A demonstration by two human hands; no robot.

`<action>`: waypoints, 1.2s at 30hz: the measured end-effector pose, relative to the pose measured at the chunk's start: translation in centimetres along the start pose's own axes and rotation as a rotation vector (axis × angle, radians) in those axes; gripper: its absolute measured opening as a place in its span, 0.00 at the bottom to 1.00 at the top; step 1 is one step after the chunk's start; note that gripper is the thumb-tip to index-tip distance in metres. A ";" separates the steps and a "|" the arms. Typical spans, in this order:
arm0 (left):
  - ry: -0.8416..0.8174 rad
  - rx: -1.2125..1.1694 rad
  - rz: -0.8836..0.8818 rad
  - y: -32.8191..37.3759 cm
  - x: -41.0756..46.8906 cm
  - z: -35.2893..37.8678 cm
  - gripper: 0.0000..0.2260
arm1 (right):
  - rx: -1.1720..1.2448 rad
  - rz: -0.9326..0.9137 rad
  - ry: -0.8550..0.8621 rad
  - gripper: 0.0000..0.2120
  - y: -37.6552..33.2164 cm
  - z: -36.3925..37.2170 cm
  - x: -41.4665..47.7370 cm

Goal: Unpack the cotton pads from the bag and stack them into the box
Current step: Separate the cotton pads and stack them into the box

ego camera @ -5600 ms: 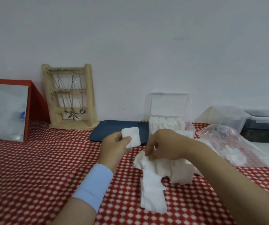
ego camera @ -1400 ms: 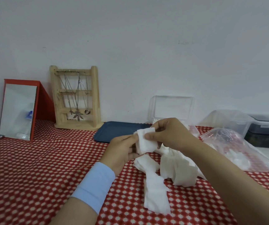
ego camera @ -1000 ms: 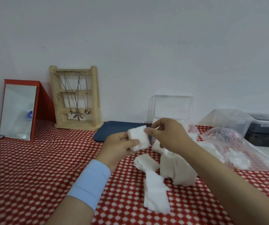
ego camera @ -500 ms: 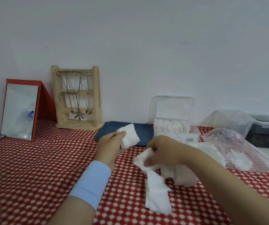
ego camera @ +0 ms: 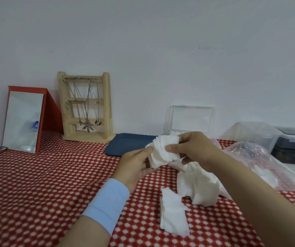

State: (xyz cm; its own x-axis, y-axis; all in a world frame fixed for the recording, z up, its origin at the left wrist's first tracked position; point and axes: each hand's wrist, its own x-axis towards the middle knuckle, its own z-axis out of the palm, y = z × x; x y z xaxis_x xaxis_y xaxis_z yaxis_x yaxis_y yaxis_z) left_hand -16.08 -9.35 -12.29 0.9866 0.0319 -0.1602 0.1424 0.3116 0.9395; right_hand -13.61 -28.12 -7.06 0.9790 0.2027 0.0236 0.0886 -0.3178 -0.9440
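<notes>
Up from the pile point(ego camera: 196, 189) had come the right hand point(ego camera: 194, 150) to meet the left hand point(ego camera: 136, 166). Both hands pinched the stack point(ego camera: 162, 152) between them, above the table point(ego camera: 45, 175) and before the box point(ego camera: 191, 120). It stood on edge, broad face toward the person.

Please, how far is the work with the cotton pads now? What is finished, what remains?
Done: the box stands open, with some pads already showing inside it. In hand: the left hand and right hand hold a small stack of pads in a shared grip. Left: loose pads lie on the red cloth, and more seem to remain in the bag.
</notes>
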 end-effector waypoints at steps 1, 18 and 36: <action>0.008 0.002 0.004 0.0 0.0 -0.1 0.11 | -0.005 -0.011 -0.006 0.07 -0.2 -0.1 -0.1; -0.250 0.222 0.055 1.1 -0.9 -0.1 0.15 | -0.203 -0.097 -0.167 0.18 0.0 -0.1 -0.3; -0.176 1.006 0.438 5.8 8.9 11.0 0.10 | -0.222 0.081 0.300 0.10 -1.0 -13.2 4.6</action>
State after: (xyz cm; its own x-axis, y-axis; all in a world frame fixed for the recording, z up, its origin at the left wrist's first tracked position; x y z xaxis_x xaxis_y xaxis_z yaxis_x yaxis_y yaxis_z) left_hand -5.61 -17.67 -4.96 0.9536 -0.2095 0.2162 -0.3002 -0.6085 0.7346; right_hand -6.74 -39.09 -1.63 0.9918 -0.1013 0.0782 0.0140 -0.5212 -0.8533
